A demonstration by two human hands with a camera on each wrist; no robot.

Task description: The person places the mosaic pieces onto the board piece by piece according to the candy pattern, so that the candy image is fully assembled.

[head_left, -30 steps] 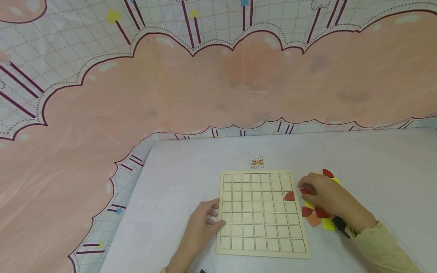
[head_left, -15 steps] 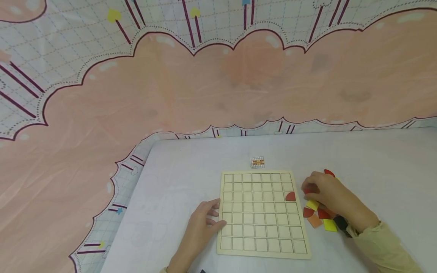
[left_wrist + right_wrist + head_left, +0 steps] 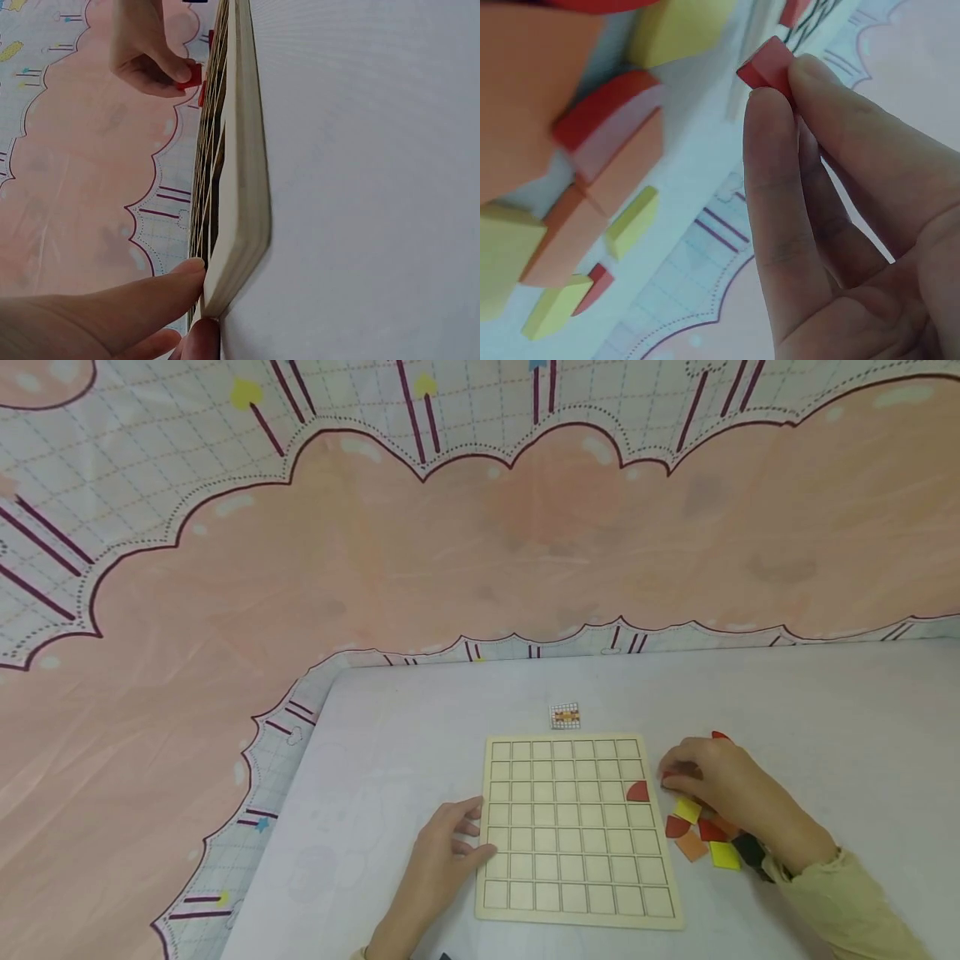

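Observation:
My right hand (image 3: 712, 772) pinches a small red wooden block (image 3: 769, 66) between thumb and fingertips, just right of the pale grid board (image 3: 573, 868). The fingers mostly hide the block's shape. My left hand (image 3: 446, 843) touches the board's left edge with relaxed fingers, and the left wrist view shows two fingertips at that edge. A red quarter-circle piece (image 3: 638, 792) sits in a cell of the board's right column, third row from the top. Below my right hand lie loose pieces: a yellow square (image 3: 687, 810), a red quarter-circle block (image 3: 677, 826) and an orange piece (image 3: 692, 845).
Behind the board lies a small printed pattern card (image 3: 565, 717). Another yellow piece (image 3: 725, 856) is near the right wrist, by a black wrist device (image 3: 747, 847). Several more blocks show in the right wrist view. A white surface (image 3: 397, 735) lies under everything.
My right hand first shifts slightly right, then slightly left toward the board, with the red block in its fingers. The yellow square beneath it has come into fuller view. My left hand stays put.

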